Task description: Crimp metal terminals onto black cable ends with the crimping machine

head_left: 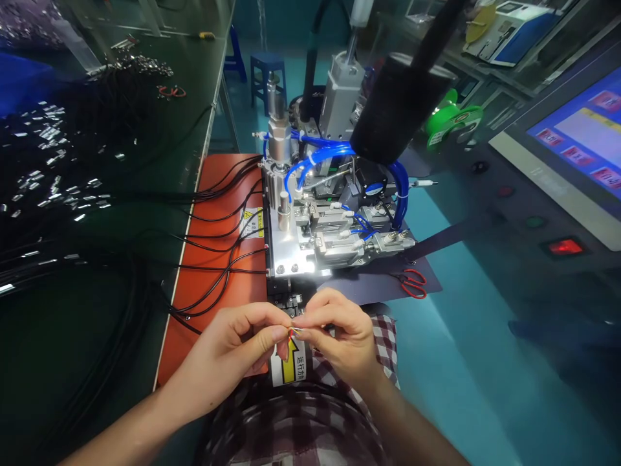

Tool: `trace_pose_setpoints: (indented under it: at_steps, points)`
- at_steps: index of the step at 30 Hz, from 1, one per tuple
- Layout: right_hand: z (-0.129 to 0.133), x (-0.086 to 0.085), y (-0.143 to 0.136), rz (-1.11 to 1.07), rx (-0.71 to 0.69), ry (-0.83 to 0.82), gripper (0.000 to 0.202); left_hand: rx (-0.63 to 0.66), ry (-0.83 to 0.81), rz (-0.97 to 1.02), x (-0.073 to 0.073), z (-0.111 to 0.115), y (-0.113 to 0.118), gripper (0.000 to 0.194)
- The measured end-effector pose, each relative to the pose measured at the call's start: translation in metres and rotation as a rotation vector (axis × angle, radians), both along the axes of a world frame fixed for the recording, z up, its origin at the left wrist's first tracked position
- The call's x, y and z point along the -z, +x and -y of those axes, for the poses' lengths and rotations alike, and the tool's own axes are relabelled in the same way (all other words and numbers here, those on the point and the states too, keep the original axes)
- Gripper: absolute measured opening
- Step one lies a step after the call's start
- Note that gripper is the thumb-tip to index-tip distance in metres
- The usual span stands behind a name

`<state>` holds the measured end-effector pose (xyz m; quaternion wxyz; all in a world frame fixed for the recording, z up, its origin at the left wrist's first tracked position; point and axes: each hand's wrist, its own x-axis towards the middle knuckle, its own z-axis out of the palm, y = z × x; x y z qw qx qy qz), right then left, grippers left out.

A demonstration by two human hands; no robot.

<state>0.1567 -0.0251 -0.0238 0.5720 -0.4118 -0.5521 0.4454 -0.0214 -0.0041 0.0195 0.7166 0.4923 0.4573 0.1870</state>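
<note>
Just in front of my lap, my left hand (245, 340) pinches thin coloured wires (293, 332) between thumb and forefinger. My right hand (344, 330) meets it fingertip to fingertip, closed on the same wires. Red, yellow and white strands show in the small gap between the fingertips; the rest is hidden. Below the fingers is a white label with a yellow arrow (289, 370). Directly beyond the hands stands a metal machine (291, 249) with blue air hoses (330, 153).
Black cables (218, 234) run across an orange mat (204, 285) to the machine's left side. A dark green table (126, 349) holds bundles of cables with shiny ends. Red-handled scissors (413, 283) lie right of the machine. A control screen (582, 129) stands at the right.
</note>
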Motion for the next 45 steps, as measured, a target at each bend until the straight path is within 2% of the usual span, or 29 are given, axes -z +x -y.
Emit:
trace_pose_setpoints:
  at_steps: [5,8,11,15,20,27,34,41,45]
  points:
    - [0.002,0.001,-0.003,0.078,0.084,0.076,0.012,0.012,0.012,-0.008,-0.001,0.000,-0.001,0.024]
    - [0.004,0.003,0.000,0.116,0.113,0.059,0.007,-0.004,0.035,-0.038,-0.001,0.000,0.001,0.024]
    - [0.007,0.005,0.001,-0.003,0.106,-0.115,0.011,-0.039,0.059,-0.078,-0.001,0.003,0.004,0.024]
    - [0.013,0.004,-0.002,-0.246,-0.004,-0.428,0.015,-0.067,0.129,-0.115,-0.001,0.006,0.008,0.024]
    - [0.018,0.006,-0.008,-0.374,-0.074,-0.512,0.015,-0.060,0.192,-0.124,0.001,0.006,0.009,0.023]
    - [0.017,0.009,-0.009,-0.355,-0.092,-0.464,0.012,-0.065,0.198,-0.119,0.000,0.005,0.007,0.022]
    - [0.011,0.001,-0.005,-0.318,-0.219,-0.473,0.017,-0.056,0.180,-0.077,0.001,0.005,0.009,0.017]
    - [0.000,-0.001,0.011,0.092,-0.220,-0.159,0.010,-0.046,0.052,-0.083,-0.003,0.002,0.012,0.019]
    - [-0.002,-0.003,0.013,0.202,-0.225,-0.020,0.012,-0.066,0.011,-0.072,0.000,0.001,0.011,0.018]
